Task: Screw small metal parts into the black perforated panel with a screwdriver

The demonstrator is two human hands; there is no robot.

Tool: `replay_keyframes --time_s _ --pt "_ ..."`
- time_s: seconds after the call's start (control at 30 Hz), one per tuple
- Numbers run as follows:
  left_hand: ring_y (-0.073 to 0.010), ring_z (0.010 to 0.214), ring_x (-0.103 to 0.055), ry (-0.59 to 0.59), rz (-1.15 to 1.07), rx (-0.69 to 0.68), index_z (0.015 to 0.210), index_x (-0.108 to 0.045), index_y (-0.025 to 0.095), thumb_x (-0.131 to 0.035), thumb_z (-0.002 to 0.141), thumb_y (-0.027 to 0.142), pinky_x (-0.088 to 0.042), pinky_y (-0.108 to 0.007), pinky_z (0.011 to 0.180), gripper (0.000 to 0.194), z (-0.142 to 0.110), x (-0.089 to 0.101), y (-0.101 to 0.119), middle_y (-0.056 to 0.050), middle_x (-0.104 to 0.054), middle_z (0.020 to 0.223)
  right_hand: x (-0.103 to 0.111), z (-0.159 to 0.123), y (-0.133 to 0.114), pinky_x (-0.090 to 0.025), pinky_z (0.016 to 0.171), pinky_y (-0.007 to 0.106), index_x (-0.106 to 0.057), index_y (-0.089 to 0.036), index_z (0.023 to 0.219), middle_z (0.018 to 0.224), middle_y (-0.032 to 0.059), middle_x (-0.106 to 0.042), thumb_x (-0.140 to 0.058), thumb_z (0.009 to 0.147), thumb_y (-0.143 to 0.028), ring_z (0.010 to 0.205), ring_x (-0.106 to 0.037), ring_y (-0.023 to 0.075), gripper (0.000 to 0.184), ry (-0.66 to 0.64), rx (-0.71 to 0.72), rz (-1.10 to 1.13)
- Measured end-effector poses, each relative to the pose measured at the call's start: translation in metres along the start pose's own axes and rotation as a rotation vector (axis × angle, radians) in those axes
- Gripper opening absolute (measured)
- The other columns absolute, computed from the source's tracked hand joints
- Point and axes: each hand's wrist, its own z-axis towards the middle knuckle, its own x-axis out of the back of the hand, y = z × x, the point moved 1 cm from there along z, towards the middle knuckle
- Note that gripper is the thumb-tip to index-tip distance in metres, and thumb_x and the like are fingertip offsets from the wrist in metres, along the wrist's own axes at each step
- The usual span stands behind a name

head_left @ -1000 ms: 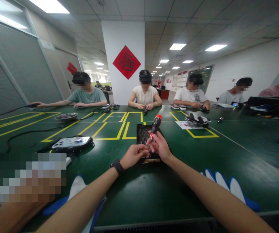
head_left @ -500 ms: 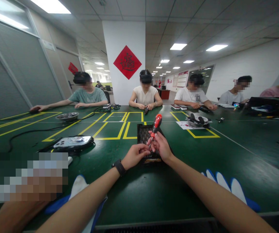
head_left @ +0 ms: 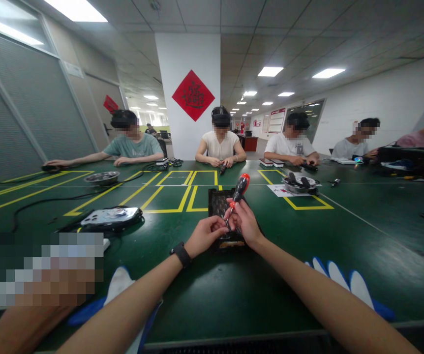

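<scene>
In the middle of the table a screwdriver (head_left: 240, 189) with a red and black handle leans, handle up and to the right. My right hand (head_left: 246, 222) is closed round its lower handle and upper shaft. Fingers of my left hand (head_left: 208, 235) are pinched at the lower end of the shaft; a small part there would be hidden. Under both hands lies a black rectangular case (head_left: 217, 200) with an uneven inner surface. The screwdriver's tip is covered by my fingers, so what it touches does not show.
White and blue gloves (head_left: 360, 289) lie beside my right forearm, another glove (head_left: 119, 284) under my left. A co-worker's forearm (head_left: 31, 319) reaches in at lower left. A black device with a pale plate (head_left: 110, 216), metal bowls (head_left: 102, 179) and cables (head_left: 49, 200) are farther off. Several people sit opposite.
The screwdriver handle has turned about its axis: its visible side went from mostly black to mostly red and back to mostly black. Both hands stay in nearly the same place.
</scene>
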Motion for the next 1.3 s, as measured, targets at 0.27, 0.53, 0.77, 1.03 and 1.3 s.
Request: replay_keyframes --time_s 0.27,0.53,0.77,1.03,1.3 --pt "-0.0135 0.072 -0.055 -0.066 -0.024 -0.021 0.087 -0.061 0.012 -0.048 0.081 0.036 -0.042 -0.023 0.068 0.029 -0.0012 0.0026 0.0043 -0.005 -0.063 0.080 0.0016 0.0011 0.0016 -0.036 0.040 0.019 -0.048 -0.019 0.106 0.067 -0.0008 -0.059 -0.039 0.084 -0.043 0.039 -0.045 0.0053 0.033 -0.011 -0.016 0.014" --pt "-0.0097 0.063 -0.050 0.042 0.034 0.012 0.083 -0.058 0.013 -0.058 0.074 0.040 -0.039 -0.020 0.058 0.029 0.0003 -0.0026 0.0018 -0.002 -0.059 0.075 0.0000 -0.0004 -0.0016 -0.034 0.040 0.018 -0.047 -0.020 0.106 0.066 -0.0016 -0.058 -0.040 0.084 -0.043 0.040 -0.044 0.0050 0.032 0.013 0.018 0.005" --pt "-0.0103 0.063 -0.051 0.005 -0.014 0.008 0.083 -0.060 0.011 -0.056 0.077 0.036 -0.040 -0.021 0.060 0.026 -0.0010 -0.0004 0.0020 -0.003 -0.061 0.074 -0.0012 -0.0004 -0.0026 -0.036 0.040 0.019 -0.046 -0.020 0.109 0.070 -0.0003 -0.060 -0.038 0.085 -0.044 0.040 -0.045 0.0051 0.035 0.000 -0.005 -0.002" --pt "-0.0129 0.071 -0.054 -0.020 0.021 -0.042 0.087 -0.061 0.012 -0.048 0.082 0.035 -0.042 -0.023 0.067 0.027 -0.0002 0.0002 0.0004 -0.004 -0.062 0.078 0.0010 0.0014 0.0020 -0.036 0.040 0.019 -0.045 -0.019 0.111 0.069 -0.0008 -0.059 -0.041 0.084 -0.044 0.040 -0.046 0.0049 0.037 0.011 -0.018 0.008" --pt "-0.0084 0.058 -0.047 -0.012 -0.031 0.049 0.080 -0.055 0.013 -0.061 0.072 0.039 -0.038 -0.020 0.055 0.028 0.0026 -0.0004 -0.0027 0.000 -0.057 0.069 -0.0005 0.0003 -0.0002 -0.034 0.040 0.018 -0.044 -0.020 0.112 0.071 -0.0003 -0.061 -0.039 0.085 -0.040 0.040 -0.046 0.0050 0.033 0.013 0.018 -0.011"
